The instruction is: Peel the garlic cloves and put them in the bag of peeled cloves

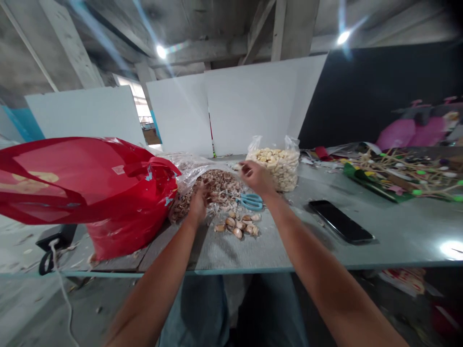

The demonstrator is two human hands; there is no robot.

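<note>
My left hand (199, 200) reaches into a clear plastic bag of garlic skins (213, 185) lying on its side; the fingers are buried in the skins. My right hand (255, 176) hovers beside a clear bag of peeled garlic cloves (278, 164), with its fingers pinched together on something too small to name. Several unpeeled garlic cloves (238, 225) lie loose on the grey table (398, 231) in front of my hands. Blue-handled scissors (251, 201) rest on the table just under my right wrist.
A big red plastic bag (90, 188) fills the table's left side. A black phone (340, 220) lies flat to the right. Farther right are craft sticks with coloured pieces on a green sheet (398, 178). White boards (246, 103) stand behind the table.
</note>
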